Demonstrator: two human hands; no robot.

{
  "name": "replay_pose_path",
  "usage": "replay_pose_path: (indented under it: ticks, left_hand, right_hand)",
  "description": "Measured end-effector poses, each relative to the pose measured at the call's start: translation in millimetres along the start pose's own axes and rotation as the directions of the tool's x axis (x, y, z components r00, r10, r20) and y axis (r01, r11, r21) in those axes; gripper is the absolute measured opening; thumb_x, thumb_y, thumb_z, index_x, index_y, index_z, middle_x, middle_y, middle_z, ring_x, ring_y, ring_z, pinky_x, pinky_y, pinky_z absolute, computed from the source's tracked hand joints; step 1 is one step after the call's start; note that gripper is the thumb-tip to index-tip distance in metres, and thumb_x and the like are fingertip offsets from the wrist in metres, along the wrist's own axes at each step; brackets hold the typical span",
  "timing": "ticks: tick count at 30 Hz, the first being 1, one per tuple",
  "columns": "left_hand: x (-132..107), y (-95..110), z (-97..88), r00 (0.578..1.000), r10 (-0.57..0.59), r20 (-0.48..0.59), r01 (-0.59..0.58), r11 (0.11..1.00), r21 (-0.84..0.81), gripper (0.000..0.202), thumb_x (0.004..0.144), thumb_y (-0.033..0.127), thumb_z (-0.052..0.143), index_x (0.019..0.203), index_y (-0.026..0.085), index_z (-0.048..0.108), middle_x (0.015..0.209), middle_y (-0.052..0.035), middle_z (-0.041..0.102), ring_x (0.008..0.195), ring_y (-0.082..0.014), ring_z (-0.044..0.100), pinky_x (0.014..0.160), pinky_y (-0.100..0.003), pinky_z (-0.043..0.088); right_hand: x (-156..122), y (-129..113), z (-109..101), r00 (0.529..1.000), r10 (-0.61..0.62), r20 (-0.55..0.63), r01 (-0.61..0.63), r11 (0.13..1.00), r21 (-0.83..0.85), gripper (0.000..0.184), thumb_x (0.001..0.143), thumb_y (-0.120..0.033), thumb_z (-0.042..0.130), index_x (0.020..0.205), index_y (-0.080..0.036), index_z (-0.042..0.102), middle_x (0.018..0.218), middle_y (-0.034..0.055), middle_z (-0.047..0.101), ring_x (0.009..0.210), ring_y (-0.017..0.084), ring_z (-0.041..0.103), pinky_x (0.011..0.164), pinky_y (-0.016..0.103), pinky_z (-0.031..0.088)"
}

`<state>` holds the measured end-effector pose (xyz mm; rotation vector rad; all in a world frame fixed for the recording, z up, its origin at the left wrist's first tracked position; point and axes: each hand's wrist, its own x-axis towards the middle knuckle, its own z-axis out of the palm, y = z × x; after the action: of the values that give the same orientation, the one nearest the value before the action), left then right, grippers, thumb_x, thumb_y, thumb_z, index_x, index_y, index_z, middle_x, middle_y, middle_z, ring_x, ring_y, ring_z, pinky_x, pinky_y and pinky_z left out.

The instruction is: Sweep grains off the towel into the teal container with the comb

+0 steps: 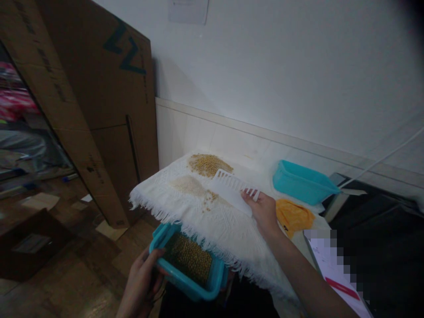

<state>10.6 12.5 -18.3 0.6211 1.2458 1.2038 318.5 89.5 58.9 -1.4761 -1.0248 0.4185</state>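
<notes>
My left hand point(142, 271) grips the rim of a teal plastic basket point(217, 280), held below the table's front edge. Yellow soybeans point(194, 258) fill its bottom. My right hand point(265, 214) is closed on a white plastic plate with slots along one long edge point(228, 192), which lies low over the cloth. Beyond the plate is a heap of soybeans point(207, 164). To its left sits a mound of small pale grains point(187, 184), with several loose soybeans point(209, 199) between mound and plate.
A white fringed cloth point(212, 232) covers the table. At the right stand a second teal basket point(303, 182), a crumpled orange cloth point(294, 216) and a partly blurred paper point(331, 265). A tall cardboard box point(115, 101) rises at the left, against the white wall point(281, 75).
</notes>
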Motion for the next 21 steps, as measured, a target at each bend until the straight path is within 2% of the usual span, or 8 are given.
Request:
replay_pose_path:
  ticks: [8,15,21]
  left_hand:
    - [-1,0,-0.5,1.000,-0.007,0.005,0.007,1.000,0.006,0.030,0.067,0.044,0.077,0.063,0.021,0.058,0.039,0.0050,0.058,0.024,-0.0043,0.033,0.028,-0.013,0.018]
    - [-6,3,3.1,0.999,-0.035,0.019,0.036,0.999,-0.021,0.032,0.064,0.046,0.078,0.063,0.021,0.058,0.035,0.0081,0.051,0.022,-0.0043,0.032,0.027,-0.014,0.016]
    - [-4,1,2.2,0.999,-0.027,0.036,0.028,1.000,-0.005,0.030,0.066,0.045,0.076,0.066,0.021,0.059,0.037,0.0058,0.056,0.022,-0.0045,0.033,0.027,-0.014,0.016]
  right_hand:
    - [-9,-1,-7,0.996,-0.060,0.068,0.065,0.996,-0.067,0.043,0.067,-0.058,0.079,0.079,-0.017,0.080,0.077,0.0063,0.079,0.071,0.025,0.069,0.068,0.035,0.050]
    - [-14,0,-14,0.990,-0.069,0.125,0.078,0.995,-0.069,0.044,0.069,-0.059,0.080,0.085,-0.018,0.082,0.084,0.0077,0.081,0.078,0.028,0.073,0.073,0.038,0.054]
    - [-9,-4,-14,0.990,-0.101,0.097,0.111,0.988,-0.106,0.043,0.067,-0.059,0.079,0.082,-0.018,0.082,0.081,0.0080,0.081,0.078,0.029,0.073,0.072,0.038,0.054]
